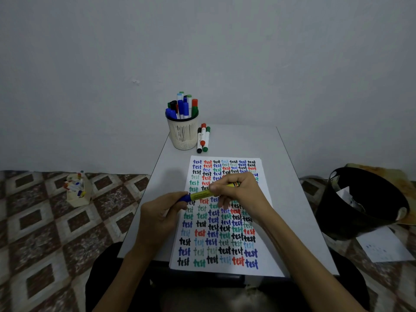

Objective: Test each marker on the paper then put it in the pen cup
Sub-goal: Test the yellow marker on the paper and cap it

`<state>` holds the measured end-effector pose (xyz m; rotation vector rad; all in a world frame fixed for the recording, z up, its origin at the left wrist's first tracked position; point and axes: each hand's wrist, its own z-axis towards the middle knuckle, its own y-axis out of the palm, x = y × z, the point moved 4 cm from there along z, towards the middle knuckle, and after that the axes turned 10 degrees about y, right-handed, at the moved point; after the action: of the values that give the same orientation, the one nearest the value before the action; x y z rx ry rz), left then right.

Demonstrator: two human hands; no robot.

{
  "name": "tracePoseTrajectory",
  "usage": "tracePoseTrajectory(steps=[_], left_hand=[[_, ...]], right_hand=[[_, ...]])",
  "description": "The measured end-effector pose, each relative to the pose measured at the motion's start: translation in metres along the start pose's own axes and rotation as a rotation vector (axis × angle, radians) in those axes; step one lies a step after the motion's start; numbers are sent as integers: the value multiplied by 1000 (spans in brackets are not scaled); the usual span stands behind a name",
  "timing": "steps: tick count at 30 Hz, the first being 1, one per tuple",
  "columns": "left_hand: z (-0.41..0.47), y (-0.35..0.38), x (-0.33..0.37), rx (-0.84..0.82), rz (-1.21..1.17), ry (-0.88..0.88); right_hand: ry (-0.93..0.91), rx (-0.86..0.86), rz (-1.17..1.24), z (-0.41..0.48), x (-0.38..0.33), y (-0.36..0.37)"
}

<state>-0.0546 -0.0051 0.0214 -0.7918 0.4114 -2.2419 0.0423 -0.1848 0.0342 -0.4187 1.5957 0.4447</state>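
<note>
Over the middle of the paper [225, 244], both hands hold one yellow marker [202, 195] level above the sheet. The left hand [162, 212] has its grip closed on the blue cap [185, 197] end, and the right hand [238, 190] is clamped around the barrel. Whether the cap is coming off or going back on, I cannot tell. The sheet is nearly filled with rows of "test" in black, blue, red and green, so most of the testing looks done. At the desk's far left corner the pen cup [183, 136] already holds many markers. Three loose markers [203, 138] lie just beside it on its right, seemingly still to be tested, along with the one in hand.
</note>
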Motion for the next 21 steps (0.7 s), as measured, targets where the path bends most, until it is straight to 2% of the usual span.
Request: tracePoseTrajectory(steps=[3, 6, 10, 15, 18, 21], left_hand=[[-1, 2, -1, -7, 11, 8], [-1, 6, -4, 5, -33, -40], [-2, 3, -7, 88, -50, -105], [-4, 1, -13, 166, -75, -260], [-9, 11, -24, 59, -117, -448], [-16, 26, -36, -200, 87, -443]], right_hand=[[59, -4, -4, -3, 5, -2], [65, -32, -132, -2, -2, -9], [2, -130, -466, 10, -12, -5], [-86, -76, -947, 29, -15, 15], [-90, 70, -1160, 54, -24, 17], [-112, 247, -1101, 84, -38, 12]])
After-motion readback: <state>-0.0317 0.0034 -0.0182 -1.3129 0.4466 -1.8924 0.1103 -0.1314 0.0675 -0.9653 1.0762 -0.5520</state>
